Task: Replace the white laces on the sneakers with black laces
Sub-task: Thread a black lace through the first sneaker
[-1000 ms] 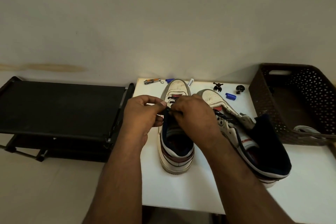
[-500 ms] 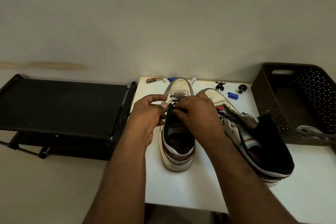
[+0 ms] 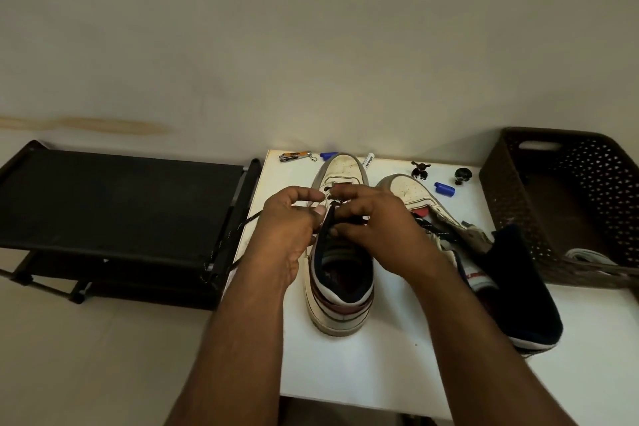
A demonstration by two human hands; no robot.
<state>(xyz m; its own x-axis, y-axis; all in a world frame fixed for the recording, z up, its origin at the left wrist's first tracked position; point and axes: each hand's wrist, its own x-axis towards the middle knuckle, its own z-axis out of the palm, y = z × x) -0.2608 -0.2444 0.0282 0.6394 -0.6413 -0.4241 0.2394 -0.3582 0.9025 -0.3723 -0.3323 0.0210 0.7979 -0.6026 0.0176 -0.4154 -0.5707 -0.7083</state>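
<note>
The left hand (image 3: 288, 218) and right hand (image 3: 375, 221) are both pinching the thin black woven lace (image 3: 330, 214) over the eyelets of the upright scuffed white leather sneaker (image 3: 340, 273), standing on the white table (image 3: 363, 373). The lace is running between the fingertips, with one length trailing left off the table edge. It looks light, limp and a little slippery, so it is best held close behind its stiff tip. The second white sneaker (image 3: 411, 190) is lying tipped just right.
</note>
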